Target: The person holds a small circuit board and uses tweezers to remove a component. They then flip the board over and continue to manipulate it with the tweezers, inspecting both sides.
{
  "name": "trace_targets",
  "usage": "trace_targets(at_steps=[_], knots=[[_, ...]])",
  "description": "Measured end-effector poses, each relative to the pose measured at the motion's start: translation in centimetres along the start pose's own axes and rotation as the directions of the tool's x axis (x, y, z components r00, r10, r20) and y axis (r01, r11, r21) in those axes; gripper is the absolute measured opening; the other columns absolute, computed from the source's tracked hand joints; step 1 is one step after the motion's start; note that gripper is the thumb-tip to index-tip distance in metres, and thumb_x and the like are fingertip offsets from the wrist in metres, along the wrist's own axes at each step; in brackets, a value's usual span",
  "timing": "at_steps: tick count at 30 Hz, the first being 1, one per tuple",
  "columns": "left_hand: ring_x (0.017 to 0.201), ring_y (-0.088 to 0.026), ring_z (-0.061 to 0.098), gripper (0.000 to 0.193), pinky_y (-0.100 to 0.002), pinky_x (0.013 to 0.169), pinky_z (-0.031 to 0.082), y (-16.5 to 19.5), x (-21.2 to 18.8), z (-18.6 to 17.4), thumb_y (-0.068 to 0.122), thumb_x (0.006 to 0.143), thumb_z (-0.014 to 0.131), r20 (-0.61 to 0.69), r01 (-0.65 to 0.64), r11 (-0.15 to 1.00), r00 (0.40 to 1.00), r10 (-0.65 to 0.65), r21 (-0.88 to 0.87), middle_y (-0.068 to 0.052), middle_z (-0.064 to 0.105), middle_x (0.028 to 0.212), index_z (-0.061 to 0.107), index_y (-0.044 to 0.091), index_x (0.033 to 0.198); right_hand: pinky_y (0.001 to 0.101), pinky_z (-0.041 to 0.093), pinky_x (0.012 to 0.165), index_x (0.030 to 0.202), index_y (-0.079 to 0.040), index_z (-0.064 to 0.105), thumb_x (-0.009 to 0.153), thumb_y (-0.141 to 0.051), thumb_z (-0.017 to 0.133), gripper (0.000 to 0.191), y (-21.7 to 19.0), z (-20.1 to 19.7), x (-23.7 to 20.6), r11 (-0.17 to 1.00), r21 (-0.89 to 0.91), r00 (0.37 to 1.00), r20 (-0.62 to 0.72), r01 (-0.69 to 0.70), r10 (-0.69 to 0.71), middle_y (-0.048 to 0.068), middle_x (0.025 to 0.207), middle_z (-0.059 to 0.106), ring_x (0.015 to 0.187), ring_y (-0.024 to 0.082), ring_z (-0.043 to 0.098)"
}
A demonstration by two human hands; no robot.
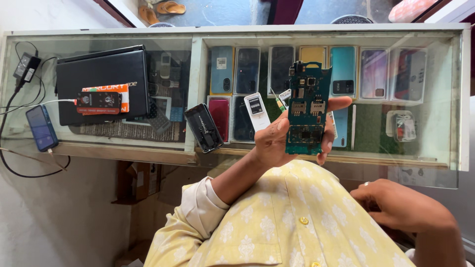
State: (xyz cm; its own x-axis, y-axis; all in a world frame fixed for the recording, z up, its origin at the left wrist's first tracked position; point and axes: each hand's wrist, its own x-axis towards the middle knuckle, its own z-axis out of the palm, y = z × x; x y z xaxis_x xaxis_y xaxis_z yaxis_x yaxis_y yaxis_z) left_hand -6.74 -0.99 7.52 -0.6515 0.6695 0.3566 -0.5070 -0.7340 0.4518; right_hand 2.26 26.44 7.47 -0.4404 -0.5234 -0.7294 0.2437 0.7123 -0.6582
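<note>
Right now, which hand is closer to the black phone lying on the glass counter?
Left. The left hand holds a green circuit board just beside the black phone; the right hand rests lower, far off.

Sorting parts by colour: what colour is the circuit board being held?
The board is teal green, clearest in the head view, held in the left hand.

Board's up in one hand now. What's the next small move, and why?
Probably bring the right hand up to steady the green circuit board. Only the left hand holds it, gripped by its edges above the glass counter, while the right hand sits low and apart from it.
</note>
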Motion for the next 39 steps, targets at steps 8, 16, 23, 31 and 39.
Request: trace_targets(at_steps=[8, 16, 23, 31, 39], knots=[[0.09, -0.019, 0.069, 0.096, -0.035, 0.074, 0.063, -0.4, -0.9, -0.7, 0.054, 0.097, 0.062, -0.039, 0.031, 0.998, 0.999, -0.033, -0.058, -0.018, 0.068, 0.113, 0.027, -0.01, 0.159, 0.0327, 0.041, 0.072, 0.087, -0.007, 0.07, 0.091, -0.026, 0.083, 0.023, -2.9, 1.6, -0.2, 0.087, 0.526, 0.395, -0.507, 0.846, -0.766, 0.004, 0.069, 0.064, 0.066, 0.019, 0.054], [0.075, -0.026, 0.07, 0.085, -0.043, 0.073, 0.063, -0.5, -3.0, -2.9, 0.055, 0.108, 0.051, 0.093, 0.332, 0.915, 0.943, -0.319, -0.228, -0.028, 0.069, 0.097, 0.034, -0.014, 0.154, 0.029, 0.054, 0.085, 0.12, 0.005, 0.064, 0.103, -0.027, 0.076, 0.038, -4.5, -0.4, 5.0, 0.235, 0.27, 0.344, -0.857, 0.934, -0.383, 0.009, 0.095, 0.069, 0.088, 0.015, 0.066], [0.069, -0.024, 0.07, 0.074, -0.048, 0.068, 0.066, -0.8, -5.0, -4.3, 0.049, 0.102, 0.045, -0.033, 0.453, 0.741, 0.843, -0.537, -0.496, -0.035, 0.072, 0.122, 0.041, -0.008, 0.148, 0.0248, 0.054, 0.095, 0.136, 0.007, 0.058, 0.094, -0.007, 0.069, 0.045, -6.5, -0.4, 6.0, 0.288, 0.509, 0.581, -0.757, 0.811, -0.298, 0.011, 0.121, 0.07, 0.107, 0.012, 0.067], [0.066, -0.02, 0.072, 0.082, -0.035, 0.062, 0.061, -1.8, -7.9, -9.2, 0.066, 0.104, 0.039, -0.645, 0.549, 0.835, 0.625, -0.44, -0.038, -0.018, 0.074, 0.085, 0.056, -0.012, 0.124, 0.0262, 0.054, 0.086, 0.124, 0.003, 0.065, 0.097, -0.002, 0.068, 0.028, -1.1, 0.0, 11.2, 0.542, 0.5, 0.655, -0.745, 0.675, -0.127, 0.008, 0.107, 0.071, 0.095, 0.01, 0.065], [0.073, -0.014, 0.069, 0.039, -0.029, 0.072, 0.061, -4.1, -10.3, -11.9, 0.033, 0.103, 0.06, -0.88, 0.609, 0.771, 0.452, -0.144, 0.186, -0.01, 0.075, 0.092, 0.069, -0.002, 0.119, 0.0251, 0.055, 0.073, 0.122, -0.001, 0.068, 0.094, -0.004, 0.074, 0.029, 0.8, 1.0, 16.4, 0.735, 0.439, 0.66, -0.751, 0.517, -0.016, 0.005, 0.097, 0.07, 0.083, 0.008, 0.064]])
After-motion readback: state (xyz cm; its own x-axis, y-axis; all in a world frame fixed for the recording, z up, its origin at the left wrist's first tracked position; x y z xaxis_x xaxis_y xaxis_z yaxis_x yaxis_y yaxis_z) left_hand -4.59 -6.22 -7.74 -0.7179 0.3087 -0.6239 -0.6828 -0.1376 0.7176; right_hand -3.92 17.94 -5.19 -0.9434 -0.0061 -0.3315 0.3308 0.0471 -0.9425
